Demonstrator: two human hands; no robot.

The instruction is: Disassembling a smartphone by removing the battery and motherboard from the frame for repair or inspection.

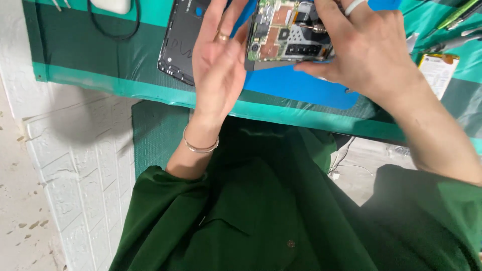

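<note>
While the left hand (217, 65) lies spread against the opened phone (288, 32) at its 9 o'clock edge, the right hand (364, 50) pinches the 3 o'clock side, best gripped by the frame, clear of the exposed circuit board.

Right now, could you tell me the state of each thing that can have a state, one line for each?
Phone: opened, back removed, circuit board exposed, held above the mat.
Black back cover: detached, lying inner side up on the table.
Left hand: open, fingers steadying the phone's left edge.
Right hand: gripping the phone's right side.
Blue mat: lying flat under the phone.
Black cable: looped, lying loose.
</note>
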